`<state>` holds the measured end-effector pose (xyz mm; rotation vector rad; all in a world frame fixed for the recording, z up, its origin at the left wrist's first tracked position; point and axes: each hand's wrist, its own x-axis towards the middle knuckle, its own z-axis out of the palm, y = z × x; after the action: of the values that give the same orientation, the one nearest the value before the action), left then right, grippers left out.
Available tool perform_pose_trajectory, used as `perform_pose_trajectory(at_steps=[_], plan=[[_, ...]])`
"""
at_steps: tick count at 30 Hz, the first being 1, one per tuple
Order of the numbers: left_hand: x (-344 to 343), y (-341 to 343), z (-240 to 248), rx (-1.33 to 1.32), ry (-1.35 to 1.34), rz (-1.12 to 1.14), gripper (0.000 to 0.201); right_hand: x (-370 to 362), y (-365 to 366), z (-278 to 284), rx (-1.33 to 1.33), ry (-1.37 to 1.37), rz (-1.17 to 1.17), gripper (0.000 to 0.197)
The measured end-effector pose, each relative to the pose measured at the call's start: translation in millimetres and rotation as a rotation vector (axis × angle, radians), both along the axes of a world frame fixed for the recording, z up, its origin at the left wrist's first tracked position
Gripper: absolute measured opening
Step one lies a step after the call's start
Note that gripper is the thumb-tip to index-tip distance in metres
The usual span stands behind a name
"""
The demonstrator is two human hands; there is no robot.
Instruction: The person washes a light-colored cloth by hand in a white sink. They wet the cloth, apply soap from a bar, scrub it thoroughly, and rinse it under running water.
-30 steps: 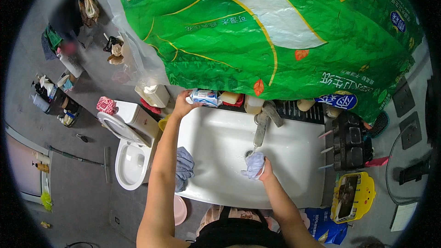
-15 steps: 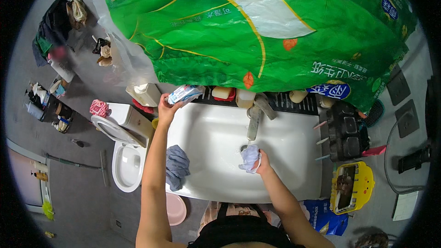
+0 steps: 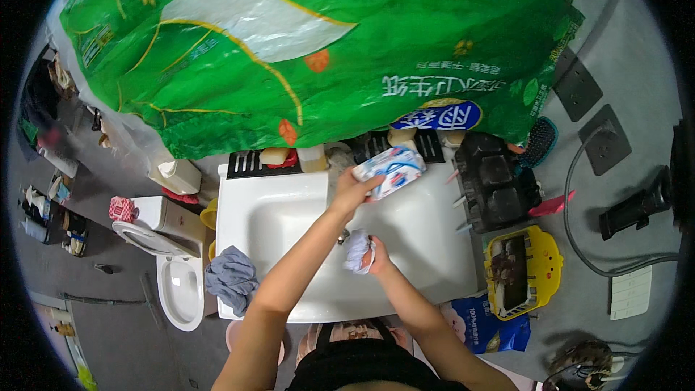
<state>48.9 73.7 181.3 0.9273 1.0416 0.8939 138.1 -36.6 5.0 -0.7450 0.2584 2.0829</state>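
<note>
My left hand (image 3: 350,195) grips a white packet (image 3: 394,171) with blue and red print, held over the far right part of the white sink (image 3: 427,232). My left forearm crosses the basin and covers part of it. Low in the basin, close to the drain (image 3: 343,236), my right hand (image 3: 379,257) is closed around a small, crumpled pale-lavender cloth (image 3: 357,252). The tap (image 3: 337,156) is mostly hidden behind my left hand. A crumpled grey-blue cloth (image 3: 232,282) lies over the sink's left rim.
A large green plastic package (image 3: 239,80) hangs over the sink's far edge. Soap bars (image 3: 274,156) sit on the black slatted ledge. At the right are a black tray (image 3: 496,181) and a yellow basket (image 3: 546,275). The toilet (image 3: 181,289) stands left.
My left hand has carried the packet from the sink's far left corner to the right, past the tap. My right hand still holds the lavender cloth. The whole view has shifted.
</note>
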Motion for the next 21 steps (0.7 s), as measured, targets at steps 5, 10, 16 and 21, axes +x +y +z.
perform_pose_trajectory(at_steps=[5, 10, 16, 21], plan=[[79.2, 52.1, -3.5, -0.045, 0.228, -0.038, 0.035, 11.3, -3.3, 8.9, 0.078, -0.035, 0.004, 0.043], [114.6, 82.1, -42.2, -0.079, 0.199, 0.103, 0.024, 29.1, -5.4, 16.8, 0.074, -0.031, -0.040, 0.041], [116.9, 122.6, -103.1, 0.105, 0.367, 0.288, 0.033, 21.1, -2.4, 21.1, 0.071, -0.043, -0.012, 0.041], [110.9, 86.1, -88.7, 0.575, 0.301, 0.308, 0.054, 18.9, -0.7, 23.6, 0.099, -0.044, 0.035, 0.042]])
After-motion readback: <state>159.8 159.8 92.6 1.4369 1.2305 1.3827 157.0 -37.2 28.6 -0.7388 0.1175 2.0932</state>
